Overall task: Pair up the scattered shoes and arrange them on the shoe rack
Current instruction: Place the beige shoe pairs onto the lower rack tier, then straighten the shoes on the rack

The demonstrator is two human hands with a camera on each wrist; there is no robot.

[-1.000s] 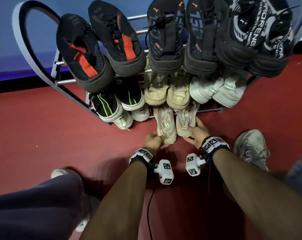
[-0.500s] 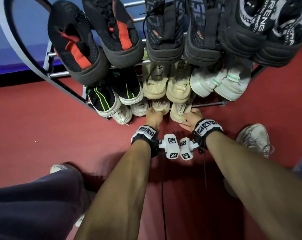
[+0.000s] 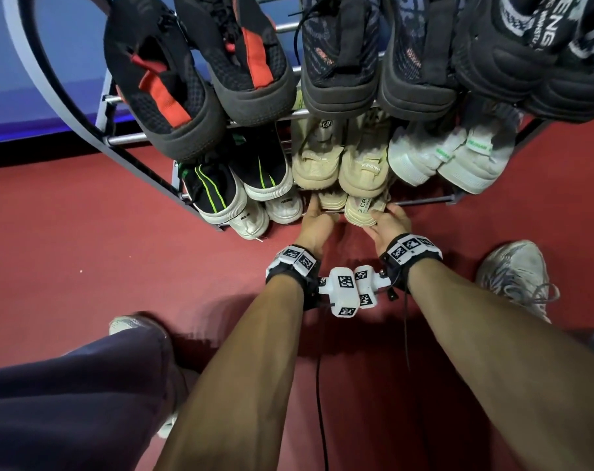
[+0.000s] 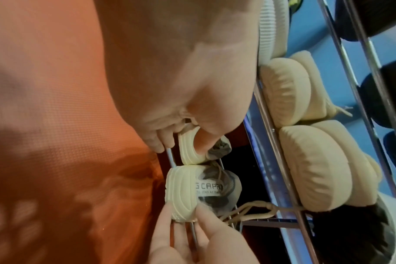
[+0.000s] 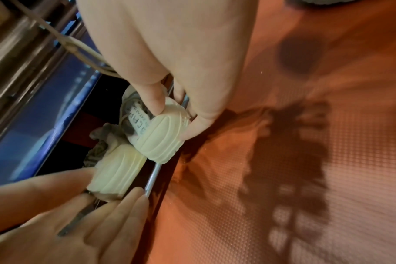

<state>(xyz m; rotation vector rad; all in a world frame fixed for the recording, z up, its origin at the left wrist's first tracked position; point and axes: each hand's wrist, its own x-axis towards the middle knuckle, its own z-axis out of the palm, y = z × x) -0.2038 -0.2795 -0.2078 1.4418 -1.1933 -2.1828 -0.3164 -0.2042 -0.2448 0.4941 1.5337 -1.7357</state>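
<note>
A cream pair goes heel-out onto the bottom tier of the metal shoe rack [image 3: 424, 201], under the beige pair [image 3: 343, 164]. My left hand [image 3: 317, 212] pinches the heel of the left cream shoe [image 3: 332, 200], thumb inside the collar in the left wrist view [image 4: 188, 148]. My right hand [image 3: 382, 219] grips the heel of the right cream shoe [image 3: 363, 210], thumb on top and fingers beneath [image 5: 163, 135]. Both heels sit over the front rail [image 5: 154, 176]. Their toes are hidden under the tier above.
Black pairs [image 3: 220, 73] fill the top tier. Black-and-green [image 3: 234, 185] and white pairs [image 3: 452, 158] flank the beige one; white shoes [image 3: 268, 212] sit bottom left. My grey sneakers [image 3: 513, 277] stand on the red floor [image 3: 84, 249].
Both hands have pushed the cream pair forward from the floor in front of the rack to the bottom tier; only the heels still show. The camera has moved closer.
</note>
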